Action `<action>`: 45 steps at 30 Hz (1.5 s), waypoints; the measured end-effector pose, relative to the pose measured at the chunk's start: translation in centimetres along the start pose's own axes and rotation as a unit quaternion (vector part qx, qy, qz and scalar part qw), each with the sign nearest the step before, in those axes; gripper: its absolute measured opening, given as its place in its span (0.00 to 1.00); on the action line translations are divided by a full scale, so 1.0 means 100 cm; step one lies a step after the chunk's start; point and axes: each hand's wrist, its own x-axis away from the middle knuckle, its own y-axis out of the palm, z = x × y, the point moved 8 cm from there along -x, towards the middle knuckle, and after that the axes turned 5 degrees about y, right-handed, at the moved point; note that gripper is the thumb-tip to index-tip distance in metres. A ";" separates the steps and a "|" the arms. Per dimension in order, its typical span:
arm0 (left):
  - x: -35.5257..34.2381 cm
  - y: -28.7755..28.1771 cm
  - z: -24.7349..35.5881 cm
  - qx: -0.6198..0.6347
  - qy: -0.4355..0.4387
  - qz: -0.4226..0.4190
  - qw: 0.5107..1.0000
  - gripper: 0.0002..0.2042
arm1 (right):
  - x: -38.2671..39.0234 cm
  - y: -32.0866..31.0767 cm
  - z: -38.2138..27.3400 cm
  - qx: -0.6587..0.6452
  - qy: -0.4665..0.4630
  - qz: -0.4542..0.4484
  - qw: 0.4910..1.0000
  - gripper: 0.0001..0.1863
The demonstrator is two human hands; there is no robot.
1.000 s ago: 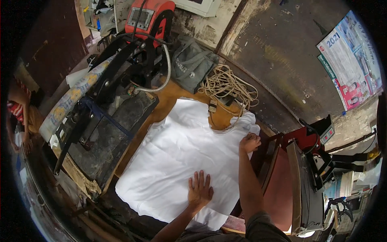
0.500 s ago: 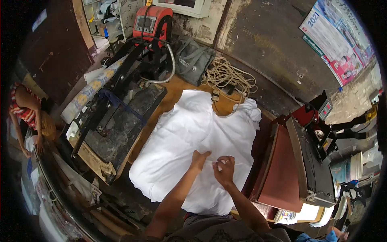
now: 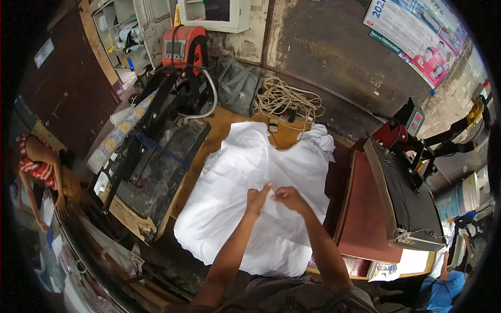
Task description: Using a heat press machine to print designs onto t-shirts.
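Observation:
A pile of white garments (image 3: 229,203), probably shirts, lies spread over the table in front of me, with a neckline at its far edge. Over the middle of the pile is my left hand (image 3: 255,202), closed with the thumb up, pinching a thin whitish piece (image 3: 270,194) that may be a fold of cloth or a film. Just to its right, my right hand (image 3: 291,199) has its fingers curled in a pinch close to that piece. Whatever its fingertips hold is hidden and slightly blurred.
A heat press with a red control box (image 3: 182,49) stands at the left, another with a reddish-brown platen (image 3: 368,219) at the right. Coiled beige cord (image 3: 287,99) and a grey bag (image 3: 237,86) lie behind the garments. People are at far left (image 3: 44,167) and lower right (image 3: 443,287).
My right hand has turned over and its fingers have moved up and left, close to the left thumb. The left hand has risen slightly. The whole view has shifted a little.

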 end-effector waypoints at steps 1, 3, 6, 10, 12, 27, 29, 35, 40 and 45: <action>0.002 -0.001 0.012 -0.005 0.003 -0.004 1.000 0.18 | -0.015 -0.008 0.016 -0.045 0.023 -0.044 0.998 0.13; 0.016 -0.017 0.053 0.182 0.112 0.014 0.977 0.21 | -0.041 -0.075 0.044 0.011 0.042 0.117 0.992 0.08; 0.046 -0.045 0.071 0.315 0.021 -0.018 0.949 0.27 | -0.042 -0.186 0.087 0.122 0.171 0.418 0.884 0.07; 0.035 -0.109 0.034 0.228 0.029 -0.015 0.973 0.22 | -0.057 -0.153 0.085 -0.194 0.251 0.412 0.854 0.18; 0.022 -0.099 0.007 0.207 0.006 0.058 0.977 0.13 | -0.049 -0.142 0.049 0.124 0.036 0.499 0.857 0.20; 0.311 -0.125 0.001 -0.136 0.078 -0.275 0.949 0.12 | -0.150 0.017 0.086 0.161 0.129 0.039 0.978 0.25; 0.327 -0.171 -0.017 -0.136 0.142 -0.150 0.969 0.13 | -0.159 0.031 0.119 0.232 0.113 0.051 0.965 0.22; 0.438 -0.267 -0.041 -0.140 0.327 0.265 0.897 0.22 | -0.057 0.055 0.017 0.236 -0.022 0.088 0.968 0.15; 0.438 -0.127 0.069 0.154 0.198 0.173 0.952 0.17 | 0.182 0.056 -0.129 -0.274 -0.125 -0.269 0.915 0.13; 0.458 -0.022 0.039 0.257 0.202 0.061 0.943 0.11 | 0.385 0.015 -0.160 -0.254 -0.118 -0.265 0.923 0.47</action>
